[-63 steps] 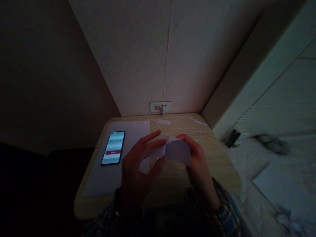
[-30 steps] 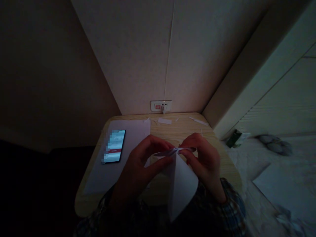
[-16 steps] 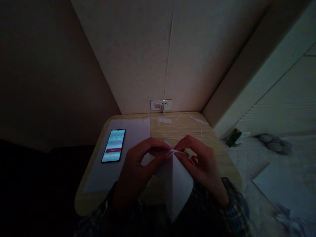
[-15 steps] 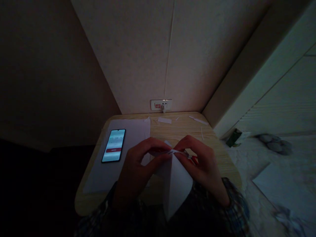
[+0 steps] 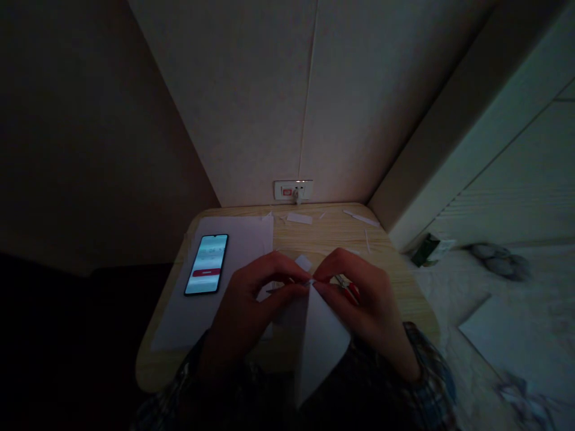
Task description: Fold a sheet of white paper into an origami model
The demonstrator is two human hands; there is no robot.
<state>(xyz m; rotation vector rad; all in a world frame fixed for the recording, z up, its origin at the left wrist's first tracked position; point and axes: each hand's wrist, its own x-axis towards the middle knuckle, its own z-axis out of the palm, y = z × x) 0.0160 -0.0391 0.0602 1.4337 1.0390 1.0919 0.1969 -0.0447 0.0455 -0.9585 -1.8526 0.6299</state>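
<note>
A folded white paper hangs from my fingertips over the near edge of the table. My left hand pinches its upper end between thumb and forefinger. My right hand pinches the same end from the other side, the two sets of fingertips almost touching. The exact fold between them is too small and dark to make out. Behind my right fingers, red-handled scissors lie partly hidden on the table. A small white paper piece shows just beyond the fingertips.
On the wooden table, a lit phone rests on white sheets at the left. Paper scraps lie along the back, below a wall socket. To the right, a green-and-white box and a large sheet are on the floor.
My fingertips have drawn closer together at the paper's top. The hanging paper has tilted slightly to the left, and more of the scissors shows behind my right hand.
</note>
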